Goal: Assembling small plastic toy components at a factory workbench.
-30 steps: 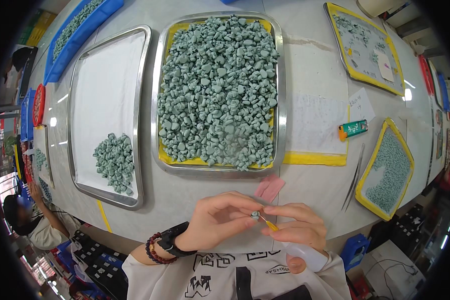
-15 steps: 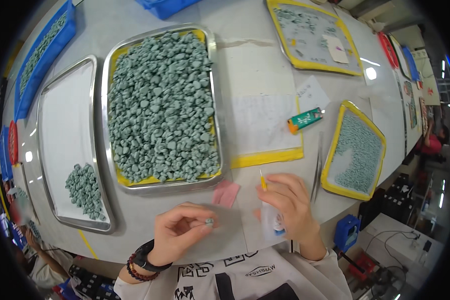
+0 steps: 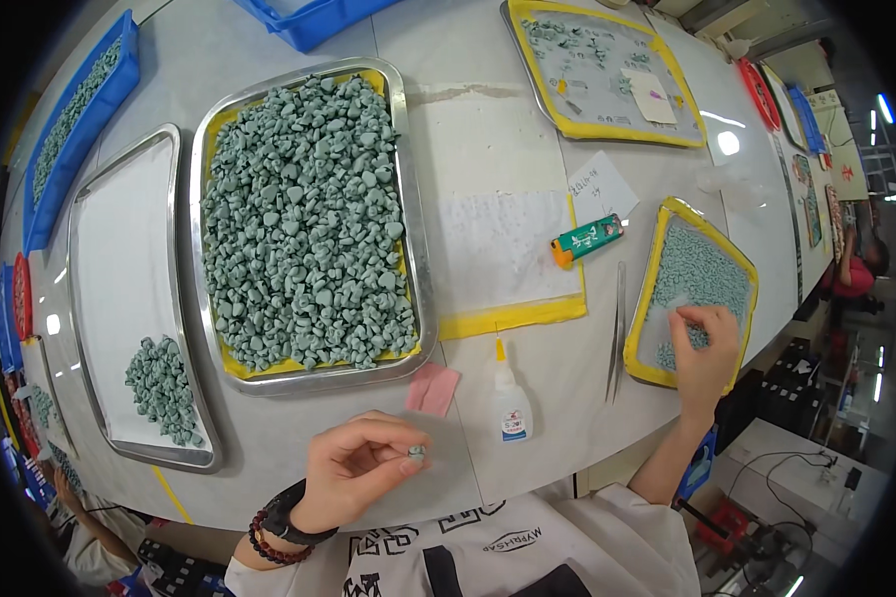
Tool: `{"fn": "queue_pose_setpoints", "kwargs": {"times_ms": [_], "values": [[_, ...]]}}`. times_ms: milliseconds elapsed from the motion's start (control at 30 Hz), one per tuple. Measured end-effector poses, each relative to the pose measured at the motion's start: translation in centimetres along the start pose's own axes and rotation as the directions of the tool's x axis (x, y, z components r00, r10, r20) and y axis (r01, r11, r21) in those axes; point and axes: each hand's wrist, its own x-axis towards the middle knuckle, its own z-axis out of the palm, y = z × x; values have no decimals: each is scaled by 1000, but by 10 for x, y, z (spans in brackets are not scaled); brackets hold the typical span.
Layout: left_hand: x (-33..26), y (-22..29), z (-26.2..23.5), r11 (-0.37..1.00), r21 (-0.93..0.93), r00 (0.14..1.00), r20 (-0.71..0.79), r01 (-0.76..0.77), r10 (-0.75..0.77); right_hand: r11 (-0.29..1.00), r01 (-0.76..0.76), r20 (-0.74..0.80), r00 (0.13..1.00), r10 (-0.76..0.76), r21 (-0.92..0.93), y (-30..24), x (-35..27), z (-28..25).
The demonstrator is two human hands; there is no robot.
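Between the thumb and forefinger of my left hand (image 3: 358, 468) is a small grey-green piece (image 3: 416, 453), held just above the table's near edge. My right hand (image 3: 705, 358) is over a yellow-edged tray (image 3: 635, 348) of tiny green pieces (image 3: 702, 269). Its thumb and forefinger pinch together among them; whatever lies between the fingertips is too small to make out. Between my hands is a white glue bottle (image 3: 511, 403) with a yellow neck and a thin needle tip. A pink cloth scrap (image 3: 432, 389) lies just beyond my left hand.
A metal tray (image 3: 423, 348) heaped with green pieces (image 3: 304, 219) stands ahead. Left of it, a white-lined tray (image 3: 124, 269) holds a small pile. Tweezers (image 3: 615, 333), a green lighter-like item (image 3: 587, 239) and a paper sheet (image 3: 513, 249) lie toward the right. A yellow-edged tray (image 3: 617, 129) sits farther back.
My right hand has let go of the glue bottle, leaving it on the table, and moved right to the tray of tiny pieces. My left hand still pinches its piece.
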Motion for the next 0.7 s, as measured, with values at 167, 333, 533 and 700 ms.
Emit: {"fn": "queue_pose_setpoints", "kwargs": {"times_ms": [167,333,533,700], "values": [[3,2,3,999,11,998,-48,35,-34,997,5,-7,1000,-5,-81,-2,1,8],[0,2,1,998,4,997,-41,58,-58,989,68,-14,997,-71,-130,-6,0,10],[-2,5,-1,991,-77,994,-10,112,-113,979,129,-25,991,-135,-157,-6,-6,9],[-3,5,-2,990,-81,993,35,119,-116,978,152,-25,987,-157,-142,-1,-7,6]]}}
